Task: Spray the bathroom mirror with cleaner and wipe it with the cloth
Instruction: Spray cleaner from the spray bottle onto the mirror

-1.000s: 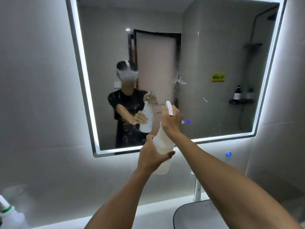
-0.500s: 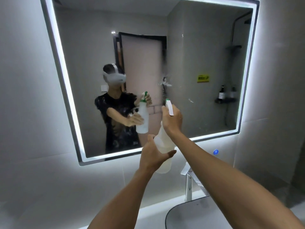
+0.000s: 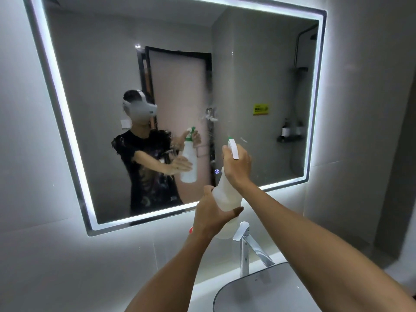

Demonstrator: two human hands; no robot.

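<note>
The translucent white plastic spray bottle [image 3: 226, 198] is held before the lower middle of the rectangular, light-framed wall mirror [image 3: 258, 75]. The right hand [image 3: 237, 166] is wrapped round the white trigger head; the left hand [image 3: 210, 213] cups the bottle's body. Faint droplets on the glass suggest spraying is in progress. Wiping remains; no cloth is visible. The liquid level cannot be determined.
</note>
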